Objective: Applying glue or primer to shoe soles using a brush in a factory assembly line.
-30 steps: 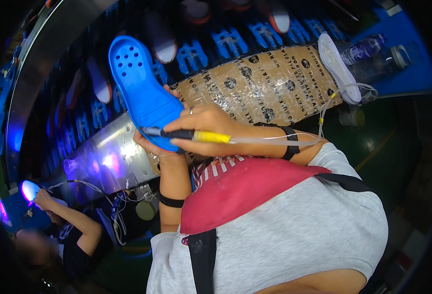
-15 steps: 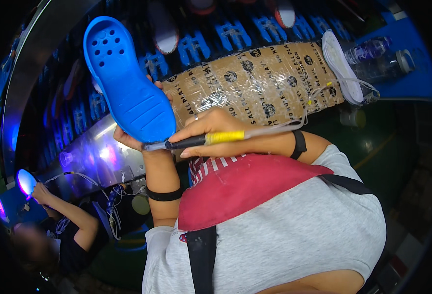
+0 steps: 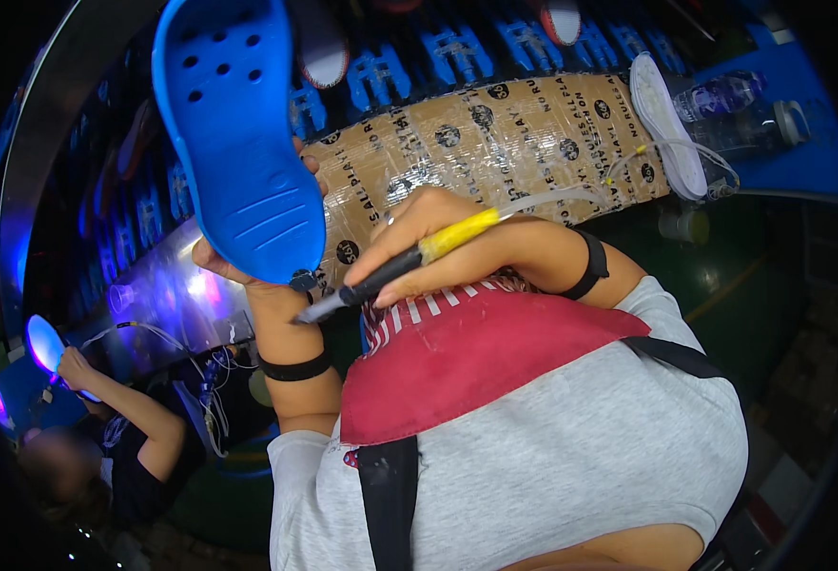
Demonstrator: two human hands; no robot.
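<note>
A purple bottle [image 3: 723,96] and a clear bottle [image 3: 761,129] are beside a white sole [image 3: 659,107] at one end of taped cardboard [image 3: 519,145].

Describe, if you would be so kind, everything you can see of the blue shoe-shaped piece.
The blue shoe-shaped piece looks like smooth moulded rubber or foam. Dark round holes pierce its wider end, and curved grooves cross the narrower one. The left hand grips it near the grooved end, which points toward the person; the picture's top edge cuts off the holed end. Its far side is hidden. The brush appears apart from it.
</note>
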